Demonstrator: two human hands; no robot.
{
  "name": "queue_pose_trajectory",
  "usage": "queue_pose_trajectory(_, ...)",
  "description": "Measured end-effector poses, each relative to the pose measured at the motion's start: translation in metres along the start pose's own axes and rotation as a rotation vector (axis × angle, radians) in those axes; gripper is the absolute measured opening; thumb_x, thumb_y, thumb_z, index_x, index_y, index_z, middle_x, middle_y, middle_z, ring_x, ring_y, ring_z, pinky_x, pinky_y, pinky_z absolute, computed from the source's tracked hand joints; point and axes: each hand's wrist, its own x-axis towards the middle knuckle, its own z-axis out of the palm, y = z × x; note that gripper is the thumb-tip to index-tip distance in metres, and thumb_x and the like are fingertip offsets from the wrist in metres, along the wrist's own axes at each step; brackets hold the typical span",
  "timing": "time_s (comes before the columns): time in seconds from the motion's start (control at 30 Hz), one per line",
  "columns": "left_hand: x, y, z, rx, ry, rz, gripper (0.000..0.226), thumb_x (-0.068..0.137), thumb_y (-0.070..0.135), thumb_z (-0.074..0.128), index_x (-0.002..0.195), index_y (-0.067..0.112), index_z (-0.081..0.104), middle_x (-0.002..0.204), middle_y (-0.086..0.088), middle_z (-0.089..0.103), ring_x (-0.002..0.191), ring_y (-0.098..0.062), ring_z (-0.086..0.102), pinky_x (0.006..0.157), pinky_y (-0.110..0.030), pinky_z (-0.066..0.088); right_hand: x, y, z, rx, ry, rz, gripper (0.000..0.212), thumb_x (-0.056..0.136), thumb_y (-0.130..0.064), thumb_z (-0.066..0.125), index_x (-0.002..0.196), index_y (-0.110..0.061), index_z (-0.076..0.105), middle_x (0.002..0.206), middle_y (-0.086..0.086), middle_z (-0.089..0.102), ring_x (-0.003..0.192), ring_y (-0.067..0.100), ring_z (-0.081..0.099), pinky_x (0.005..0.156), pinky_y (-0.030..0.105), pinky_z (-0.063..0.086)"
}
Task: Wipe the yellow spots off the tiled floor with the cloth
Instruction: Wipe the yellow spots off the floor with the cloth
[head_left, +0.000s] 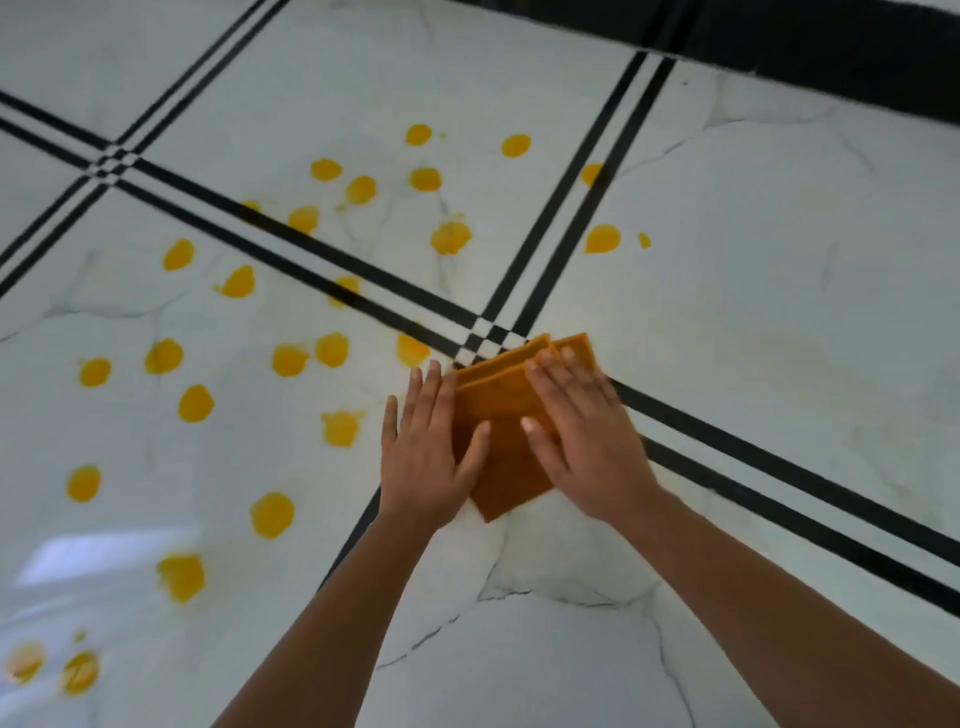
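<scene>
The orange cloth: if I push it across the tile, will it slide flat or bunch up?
Likely slides easily: the tiled floor looks glossy. The cloth lies in folded layers with offset edges, so it is probably floppy and could splay. The left hand and right hand pressing flat should hold it together.

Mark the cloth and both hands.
cloth (500, 400), head view, exposed middle of the folded top.
left hand (423, 457), head view, back of the hand.
right hand (589, 441), head view, back of the hand.
</scene>
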Motion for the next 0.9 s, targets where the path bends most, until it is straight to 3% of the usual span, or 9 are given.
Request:
queue_pose_trajectory(0.13, -0.010, -0.032, -0.008, 0.095, 0.028, -0.154, 0.076, 0.086, 0.061, 0.005, 0.149, 0.020, 0.011, 0.157, 0.001, 0.005, 0.142, -0.012, -0.009, 0.115, -0.038, -0.008, 0.032, -0.028, 0.029, -0.204, -0.200, 0.091, 0.072, 0.079, -0.074, 0.003, 0.144, -0.045, -0.005, 0.158, 0.003, -0.003, 0.144, 0.031, -0.009, 0.112, 0.053, -0.004)
queue_pose_trajectory(0.37, 0.000, -0.031, -0.040, 0.092, -0.048, -0.126, 0.082, 0.079, 0.058, -0.011, 0.149, 0.018, 0.004, 0.158, -0.001, 0.002, 0.144, -0.019, -0.006, 0.113, -0.040, -0.010, 0.033, -0.045, 0.031, -0.284, -0.305, 0.222, 0.077, 0.069, -0.080, -0.004, 0.136, -0.049, -0.026, 0.156, 0.005, -0.018, 0.141, 0.036, -0.018, 0.107, 0.065, -0.004)
queue_pose_trajectory(0.47, 0.022, -0.022, -0.044, 0.114, -0.070, -0.011, 0.080, 0.081, 0.057, -0.008, 0.149, 0.019, 0.005, 0.158, -0.001, 0.003, 0.144, -0.019, -0.006, 0.113, -0.041, -0.010, 0.057, -0.028, 0.026, -0.275, -0.268, 0.266, 0.074, 0.070, -0.078, -0.009, 0.137, -0.050, -0.022, 0.157, 0.004, -0.015, 0.142, 0.035, -0.017, 0.106, 0.066, -0.005)
queue_pose_trajectory(0.6, 0.057, -0.017, -0.029, 0.190, -0.121, 0.028, 0.082, 0.077, 0.057, -0.012, 0.149, 0.019, 0.000, 0.158, 0.001, 0.000, 0.144, -0.017, -0.009, 0.112, -0.040, -0.012, 0.114, 0.001, 0.016, -0.286, -0.199, 0.307, 0.063, 0.086, -0.068, 0.004, 0.144, -0.045, -0.006, 0.158, 0.007, -0.006, 0.143, 0.036, -0.012, 0.107, 0.068, -0.002)
queue_pose_trajectory(0.67, 0.070, -0.016, -0.020, 0.209, -0.105, -0.007, 0.083, 0.077, 0.058, -0.010, 0.149, 0.020, 0.003, 0.158, 0.001, 0.002, 0.144, -0.016, -0.006, 0.113, -0.039, -0.009, 0.122, 0.010, 0.015, -0.300, -0.157, 0.179, 0.060, 0.089, -0.064, 0.006, 0.145, -0.042, 0.008, 0.158, 0.011, 0.007, 0.143, 0.040, 0.000, 0.105, 0.069, 0.002)
queue_pose_trajectory(0.73, 0.085, -0.003, -0.008, 0.200, -0.068, -0.048, 0.082, 0.078, 0.058, -0.008, 0.149, 0.020, 0.007, 0.158, 0.002, 0.006, 0.144, -0.016, -0.002, 0.114, -0.039, -0.006, 0.123, 0.036, 0.010, -0.336, -0.174, -0.081, 0.059, 0.090, -0.062, 0.004, 0.143, -0.041, 0.024, 0.153, 0.012, 0.026, 0.140, 0.042, 0.020, 0.102, 0.071, 0.015)
queue_pose_trajectory(0.8, 0.096, 0.009, 0.000, 0.169, -0.053, -0.085, 0.081, 0.079, 0.058, -0.008, 0.149, 0.020, 0.007, 0.158, 0.001, 0.007, 0.144, -0.017, -0.001, 0.114, -0.039, -0.004, 0.145, 0.070, -0.003, -0.401, -0.209, -0.280, 0.059, 0.088, -0.065, -0.001, 0.142, -0.047, 0.015, 0.155, 0.007, 0.022, 0.142, 0.035, 0.017, 0.105, 0.069, 0.017)
queue_pose_trajectory(0.83, 0.100, 0.015, 0.004, 0.159, -0.066, -0.098, 0.081, 0.079, 0.057, -0.009, 0.149, 0.020, 0.005, 0.158, 0.001, 0.004, 0.144, -0.017, -0.002, 0.114, -0.039, -0.004, 0.164, 0.087, -0.013, -0.402, -0.215, -0.220, 0.059, 0.086, -0.066, -0.003, 0.142, -0.049, 0.007, 0.158, 0.003, 0.013, 0.144, 0.032, 0.008, 0.107, 0.067, 0.011)
queue_pose_trajectory(0.9, 0.112, 0.032, 0.013, 0.166, -0.069, -0.123, 0.081, 0.078, 0.057, -0.011, 0.149, 0.021, 0.000, 0.158, 0.001, -0.001, 0.144, -0.017, -0.006, 0.114, -0.040, -0.005, 0.197, 0.123, -0.033, -0.328, -0.167, 0.099, 0.058, 0.088, -0.065, 0.002, 0.143, -0.049, 0.001, 0.159, 0.000, -0.001, 0.145, 0.029, -0.005, 0.109, 0.065, 0.001)
